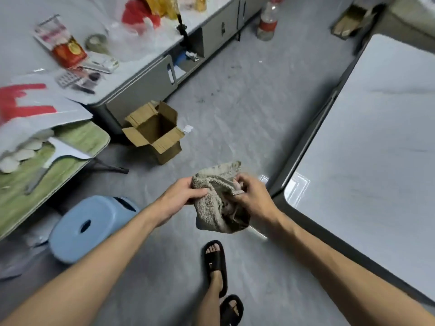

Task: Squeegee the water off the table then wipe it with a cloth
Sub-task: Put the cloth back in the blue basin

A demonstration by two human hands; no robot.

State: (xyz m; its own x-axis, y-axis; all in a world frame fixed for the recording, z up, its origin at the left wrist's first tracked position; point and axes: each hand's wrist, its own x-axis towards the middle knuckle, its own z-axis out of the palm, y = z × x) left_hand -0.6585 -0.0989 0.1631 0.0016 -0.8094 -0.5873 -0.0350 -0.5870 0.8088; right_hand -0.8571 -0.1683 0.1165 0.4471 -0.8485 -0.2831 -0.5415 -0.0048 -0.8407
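Observation:
A crumpled grey-beige cloth [217,201] hangs in the air above the floor, held between both hands. My left hand [182,196] grips its left edge with thumb on top. My right hand [253,196] pinches its right side with the fingers tucked into the folds. The white marbled table [376,149] with a dark rim stands to the right of my hands, its top glossy with a light reflection near the close corner. No squeegee is in view.
A blue plastic stool [87,227] stands at lower left, an open cardboard box [155,132] on the floor ahead. A cluttered grey cabinet [141,74] and a green folding table [47,165] line the left. A plastic bottle [267,22] stands far ahead. My feet wear black sandals [215,262].

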